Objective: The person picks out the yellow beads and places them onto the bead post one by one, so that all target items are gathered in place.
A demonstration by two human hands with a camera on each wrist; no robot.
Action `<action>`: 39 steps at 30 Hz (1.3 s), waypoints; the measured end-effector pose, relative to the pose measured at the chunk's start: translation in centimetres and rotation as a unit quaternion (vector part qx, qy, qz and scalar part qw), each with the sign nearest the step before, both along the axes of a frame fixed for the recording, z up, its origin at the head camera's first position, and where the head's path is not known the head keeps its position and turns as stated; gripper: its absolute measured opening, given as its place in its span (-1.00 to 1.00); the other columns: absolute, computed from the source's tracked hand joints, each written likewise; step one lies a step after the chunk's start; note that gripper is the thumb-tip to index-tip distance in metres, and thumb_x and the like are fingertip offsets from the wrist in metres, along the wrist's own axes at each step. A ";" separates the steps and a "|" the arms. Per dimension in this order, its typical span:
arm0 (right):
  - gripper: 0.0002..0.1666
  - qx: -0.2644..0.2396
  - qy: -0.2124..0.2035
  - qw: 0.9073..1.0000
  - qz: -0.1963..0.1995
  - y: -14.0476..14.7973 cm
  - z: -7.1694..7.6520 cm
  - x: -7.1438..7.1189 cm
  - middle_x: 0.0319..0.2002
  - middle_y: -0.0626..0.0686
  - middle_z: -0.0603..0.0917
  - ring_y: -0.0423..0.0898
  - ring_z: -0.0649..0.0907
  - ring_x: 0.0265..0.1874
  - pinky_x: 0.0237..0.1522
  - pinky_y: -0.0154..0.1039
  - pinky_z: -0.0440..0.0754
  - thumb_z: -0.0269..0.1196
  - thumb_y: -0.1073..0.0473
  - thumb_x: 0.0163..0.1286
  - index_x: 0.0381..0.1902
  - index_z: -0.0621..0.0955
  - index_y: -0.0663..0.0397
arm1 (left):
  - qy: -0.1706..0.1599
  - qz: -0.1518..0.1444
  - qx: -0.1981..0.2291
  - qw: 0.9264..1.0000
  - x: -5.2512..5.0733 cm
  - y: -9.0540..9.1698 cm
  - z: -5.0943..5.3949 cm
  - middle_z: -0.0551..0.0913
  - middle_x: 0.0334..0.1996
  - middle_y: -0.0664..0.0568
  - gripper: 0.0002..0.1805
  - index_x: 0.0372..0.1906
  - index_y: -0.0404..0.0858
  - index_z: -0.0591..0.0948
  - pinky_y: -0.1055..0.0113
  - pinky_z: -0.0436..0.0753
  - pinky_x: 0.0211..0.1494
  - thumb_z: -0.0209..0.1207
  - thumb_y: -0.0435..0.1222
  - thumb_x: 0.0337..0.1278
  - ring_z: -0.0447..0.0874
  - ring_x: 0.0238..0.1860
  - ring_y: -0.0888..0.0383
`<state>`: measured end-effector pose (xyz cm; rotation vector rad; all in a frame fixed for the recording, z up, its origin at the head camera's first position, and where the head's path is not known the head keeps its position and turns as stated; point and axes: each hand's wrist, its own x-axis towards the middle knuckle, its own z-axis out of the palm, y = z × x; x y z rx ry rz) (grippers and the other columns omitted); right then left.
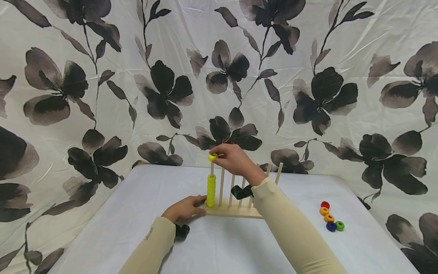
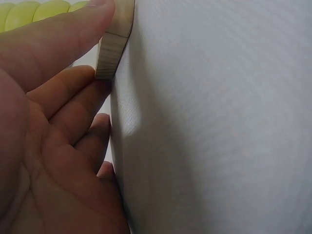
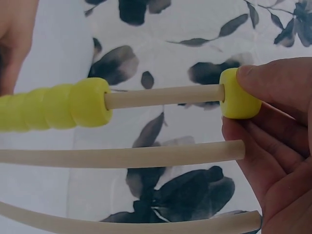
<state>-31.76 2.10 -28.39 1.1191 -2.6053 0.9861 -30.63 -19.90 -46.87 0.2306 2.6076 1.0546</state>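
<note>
A yellow bead [image 3: 239,95] is pinched between the thumb and fingers of my right hand [image 1: 234,160]. The tip of the leftmost wooden peg [image 3: 165,96] enters the bead's hole. Lower on that same peg sits a stack of several yellow beads [image 1: 211,192], with bare wood between stack and held bead. My left hand [image 1: 184,209] grips the left end of the rack's wooden base [image 1: 232,211], thumb at the front and fingers round the end. In the left wrist view, the thumb and fingertips touch the base's end [image 2: 111,56].
More upright pegs [image 1: 278,173] stand along the base, partly hidden by the right forearm. On the white table [image 1: 280,247], to the right, lie loose beads: a red one [image 1: 325,205], orange ones [image 1: 324,211], a blue one [image 1: 330,227] and a green one [image 1: 340,226]. Floral cloth hangs behind.
</note>
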 end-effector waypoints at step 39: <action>-0.67 0.053 0.066 0.996 -0.016 2.3 -0.4 0.3 0.08 -0.02 0.68 -0.02 0.67 0.06 0.12 -0.13 0.63 0.18 0.07 0.43 0.10 0.63 -0.02 | 0.007 -0.002 -0.018 1.000 0.0 0.1 0.1 0.26 0.47 -0.10 -0.22 0.42 0.00 0.36 -0.24 0.13 0.47 0.34 0.00 0.05 0.10 0.50 -0.18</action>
